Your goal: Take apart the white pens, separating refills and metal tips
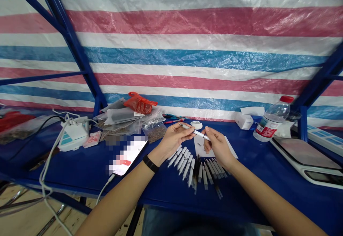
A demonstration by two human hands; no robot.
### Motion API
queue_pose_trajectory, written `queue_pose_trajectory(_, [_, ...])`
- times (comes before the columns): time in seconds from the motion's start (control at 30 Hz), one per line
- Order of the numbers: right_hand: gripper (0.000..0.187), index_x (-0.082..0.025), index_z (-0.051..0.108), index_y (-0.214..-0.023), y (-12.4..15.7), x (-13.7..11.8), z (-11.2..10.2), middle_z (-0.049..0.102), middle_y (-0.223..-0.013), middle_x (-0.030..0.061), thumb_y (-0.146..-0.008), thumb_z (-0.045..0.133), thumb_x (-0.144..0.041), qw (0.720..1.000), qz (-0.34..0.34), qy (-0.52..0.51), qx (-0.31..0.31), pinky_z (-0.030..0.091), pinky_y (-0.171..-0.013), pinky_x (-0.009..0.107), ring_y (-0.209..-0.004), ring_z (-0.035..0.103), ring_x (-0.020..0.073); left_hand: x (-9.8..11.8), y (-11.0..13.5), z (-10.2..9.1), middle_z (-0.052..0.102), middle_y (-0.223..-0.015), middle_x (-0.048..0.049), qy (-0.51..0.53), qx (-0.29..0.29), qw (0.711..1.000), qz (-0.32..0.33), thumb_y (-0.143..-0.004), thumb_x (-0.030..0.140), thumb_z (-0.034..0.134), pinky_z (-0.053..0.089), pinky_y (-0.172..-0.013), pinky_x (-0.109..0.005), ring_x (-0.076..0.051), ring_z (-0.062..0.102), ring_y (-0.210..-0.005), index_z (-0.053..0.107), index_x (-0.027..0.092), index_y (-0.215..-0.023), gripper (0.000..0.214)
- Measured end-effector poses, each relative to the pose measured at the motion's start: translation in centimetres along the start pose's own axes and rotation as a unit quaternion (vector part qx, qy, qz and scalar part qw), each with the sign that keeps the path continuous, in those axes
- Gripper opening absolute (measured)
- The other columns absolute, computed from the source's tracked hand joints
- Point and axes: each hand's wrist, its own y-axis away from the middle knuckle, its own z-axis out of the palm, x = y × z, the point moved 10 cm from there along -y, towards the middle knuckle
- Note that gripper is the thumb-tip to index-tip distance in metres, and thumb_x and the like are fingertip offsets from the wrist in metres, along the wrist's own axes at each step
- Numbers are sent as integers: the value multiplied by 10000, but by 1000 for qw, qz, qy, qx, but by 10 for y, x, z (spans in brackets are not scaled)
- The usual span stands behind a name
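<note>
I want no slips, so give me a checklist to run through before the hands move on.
1. Pen held by both left hand and right hand: ok.
2. Pen's right end sound: cannot tell, the right hand hides it.
3. Pen parts fanned out on the table, within view: ok.
4. Paper uncovered: not ok, the right hand is partly over it.
5. Bottle capped: ok.
</note>
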Motion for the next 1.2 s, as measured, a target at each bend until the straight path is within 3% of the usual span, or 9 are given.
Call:
queue_pose_trajectory(0.17, [593,-228,579,-719,0,-10,7,564,-522,-47,-664,749,-793,997,-30,49,-42,413,-472,266,-435,499,123,2,-1,-2,776,-771,-2,-6,3,1000,11,-485,306,1019,565,-767,-227,-112,714,-762,755,152,-720,386])
queue_pose_trajectory(0.37, [631,-225,524,-593,-1,-3,5,445,-448,-44,-788,596,-821,995,-13,89,-51,356,-461,271,-417,397,110,-5,1,2,796,-839,-25,-31,-25,999,-14,-508,312,1010,557,-797,-252,-117,714,-748,799,159,-799,391])
queue_pose_trajectory(0.5, [575,-222,603,-808,0,-3,5,458,-480,-79,-726,690,-786,998,-11,45,-49,313,-425,250,-415,363,102,-4,-1,-1,795,-844,-27,-20,-16,1000,-4,-527,291,1003,551,-816,-266,-124,708,-766,796,161,-823,384])
queue_pose_trajectory(0.6, [567,-243,569,-892,0,-9,6,495,-528,-95,-659,806,-702,997,-30,51,-51,340,-434,240,-432,398,100,-4,-2,-3,799,-869,-29,-11,-2,1000,-4,-506,286,1009,550,-806,-266,-119,699,-753,785,158,-793,386])
queue_pose_trajectory(0.7, [530,-224,586,-815,0,-13,5,574,-599,-42,-719,752,-718,994,-51,82,-55,396,-469,262,-466,457,109,-3,-2,-4,799,-868,-29,-7,2,1000,-5,-498,286,1011,548,-801,-267,-123,701,-758,776,160,-774,384])
queue_pose_trajectory(0.83, [588,-203,604,-643,-1,-14,0,498,-540,-18,-847,585,-754,988,-73,134,-37,405,-482,274,-489,461,125,-4,-2,-4,796,-851,-24,-11,-1,1000,-7,-509,273,1008,544,-804,-262,-122,701,-765,777,162,-790,380])
queue_pose_trajectory(1.0, [437,-234,698,-988,4,-27,-4,630,-794,21,-793,734,-624,973,-142,180,-5,497,-548,294,-637,585,173,-1,-2,-10,798,-896,-37,-9,29,1000,5,-584,226,976,549,-822,-276,-134,714,-797,761,161,-783,300])
queue_pose_trajectory(1.1, [327,-241,718,-973,9,-39,-1,724,-913,80,-858,698,-546,953,-189,238,-5,542,-642,328,-758,653,222,1,-2,-11,795,-873,-31,-8,35,999,6,-597,226,970,552,-827,-277,-134,713,-802,760,165,-777,284])
queue_pose_trajectory(1.2, [388,-225,721,-887,9,-38,2,737,-813,76,-939,573,-579,949,-170,263,-30,509,-572,313,-634,638,202,0,-3,-10,792,-848,-30,-14,26,1000,4,-580,257,980,556,-831,-279,-133,709,-794,760,164,-750,293])
